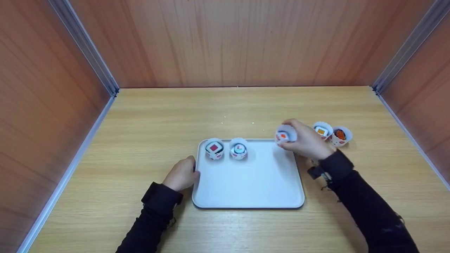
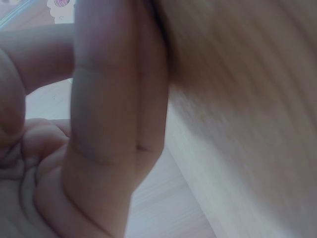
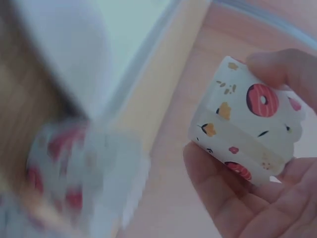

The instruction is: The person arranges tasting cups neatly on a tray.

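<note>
My right hand (image 1: 311, 142) holds a paper baking cup (image 1: 286, 133) above the tray's far right corner, with a white and orange piece inside. In the right wrist view thumb and fingers pinch this donut-printed cup (image 3: 247, 121) from both sides. At the left edge of the white tray (image 1: 246, 186), my left hand (image 1: 181, 174) grips the rim, thumb on top. The left wrist view shows its bent fingers (image 2: 104, 109) close up. Along the tray's far side stand two cups: one with a red-and-white piece (image 1: 214, 148), one with a pale blue-and-white piece (image 1: 239, 148).
Right of the tray, two more paper cups stand side by side on the wooden table (image 1: 168, 116), one with a yellow-and-white piece (image 1: 321, 131), one with an orange topping (image 1: 340, 136). Small white specks lie behind the tray. Wooden panels (image 1: 239, 42) enclose the back and both sides.
</note>
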Demonstrator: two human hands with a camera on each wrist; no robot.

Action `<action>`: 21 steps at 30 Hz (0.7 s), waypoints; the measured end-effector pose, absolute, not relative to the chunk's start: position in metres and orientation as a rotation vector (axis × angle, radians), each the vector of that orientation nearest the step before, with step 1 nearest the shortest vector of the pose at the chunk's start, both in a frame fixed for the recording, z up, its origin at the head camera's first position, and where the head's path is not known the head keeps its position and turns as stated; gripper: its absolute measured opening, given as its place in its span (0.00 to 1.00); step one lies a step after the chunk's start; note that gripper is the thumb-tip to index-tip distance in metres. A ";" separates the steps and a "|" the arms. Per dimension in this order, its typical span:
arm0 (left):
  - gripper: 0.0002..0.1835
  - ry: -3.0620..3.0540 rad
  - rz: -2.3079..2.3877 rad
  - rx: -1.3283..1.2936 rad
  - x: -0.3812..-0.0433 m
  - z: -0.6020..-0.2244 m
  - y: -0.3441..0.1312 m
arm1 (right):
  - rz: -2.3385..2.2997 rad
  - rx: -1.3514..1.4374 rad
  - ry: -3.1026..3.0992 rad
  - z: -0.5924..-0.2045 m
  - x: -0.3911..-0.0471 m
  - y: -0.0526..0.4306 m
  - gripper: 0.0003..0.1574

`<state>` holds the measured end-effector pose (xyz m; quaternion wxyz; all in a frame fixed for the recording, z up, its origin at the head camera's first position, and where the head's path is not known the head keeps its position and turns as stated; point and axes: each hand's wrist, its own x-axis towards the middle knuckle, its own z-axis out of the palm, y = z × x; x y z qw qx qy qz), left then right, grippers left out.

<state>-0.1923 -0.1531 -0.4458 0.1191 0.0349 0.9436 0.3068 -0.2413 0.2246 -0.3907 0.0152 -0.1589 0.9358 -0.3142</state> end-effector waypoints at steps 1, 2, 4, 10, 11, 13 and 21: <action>0.05 2.760 0.899 0.101 -0.192 -0.446 -0.153 | -0.975 -0.514 2.896 -0.393 -0.243 0.219 0.41; 0.05 2.759 0.900 0.099 -0.192 -0.446 -0.153 | -0.969 -0.534 2.884 -0.396 -0.244 0.213 0.41; 0.04 2.758 0.898 0.096 -0.192 -0.446 -0.153 | -0.963 -0.567 2.854 -0.401 -0.246 0.203 0.40; 0.05 2.757 0.897 0.093 -0.193 -0.446 -0.153 | -0.895 -0.516 2.773 -0.412 -0.251 0.180 0.40; 0.05 2.757 0.897 0.091 -0.193 -0.446 -0.153 | -0.879 -0.506 2.768 -0.413 -0.252 0.177 0.40; 0.05 2.759 0.895 0.087 -0.193 -0.446 -0.153 | -0.844 -0.487 2.762 -0.416 -0.253 0.173 0.39; 0.03 2.788 0.881 0.133 -0.191 -0.445 -0.154 | -0.766 -0.530 2.737 -0.424 -0.257 0.164 0.38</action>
